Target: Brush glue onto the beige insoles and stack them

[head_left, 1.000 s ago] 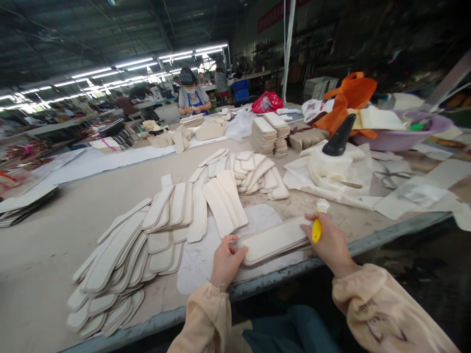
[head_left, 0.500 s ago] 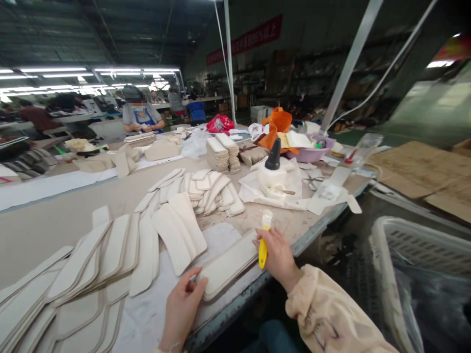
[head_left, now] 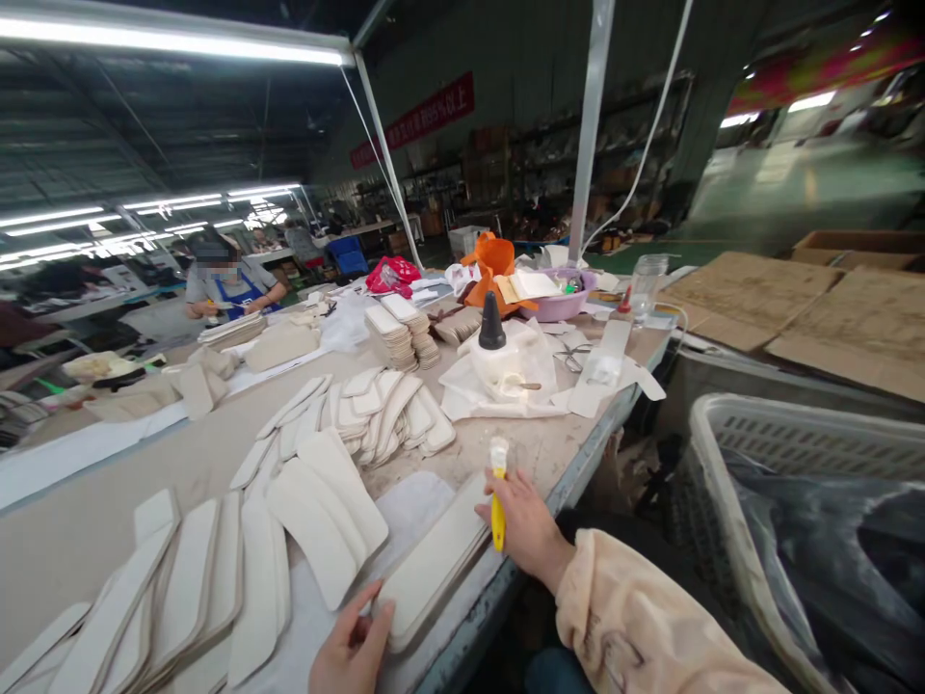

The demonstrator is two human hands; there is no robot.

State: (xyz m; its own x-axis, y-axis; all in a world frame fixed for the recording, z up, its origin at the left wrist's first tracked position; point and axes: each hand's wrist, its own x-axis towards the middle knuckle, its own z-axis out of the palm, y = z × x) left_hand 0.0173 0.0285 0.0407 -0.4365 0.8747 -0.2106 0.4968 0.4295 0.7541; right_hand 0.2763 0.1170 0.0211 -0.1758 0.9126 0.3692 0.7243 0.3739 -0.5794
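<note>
My right hand [head_left: 526,520] is closed around a yellow-handled brush [head_left: 498,516], its whitish bristles pointing away from me. The fingers of that hand also rest at the far end of a long cream panel [head_left: 439,559] with rounded corners, lying on a small stack at the table's front edge. At the near end, my left hand [head_left: 354,641] has thumb and forefinger closed on the panel's corner. Several fanned cream panels [head_left: 329,511] lie just left of it, with more overlapping panels [head_left: 180,578] further left. Beyond the brush stands a white container with a black cone top [head_left: 493,347].
Piled shorter pieces [head_left: 390,410] and stacked pieces [head_left: 401,333] sit farther back. A purple basin [head_left: 564,304], scissors [head_left: 573,357] and a glass jar [head_left: 647,289] stand at the back right. A plastic crate [head_left: 712,424] is beside the table. A co-worker [head_left: 231,280] sits across.
My view has swung to the right, so the table's contents appear farther left. Both hands keep their places at the panel's two ends, and the brush stays in my right hand.
</note>
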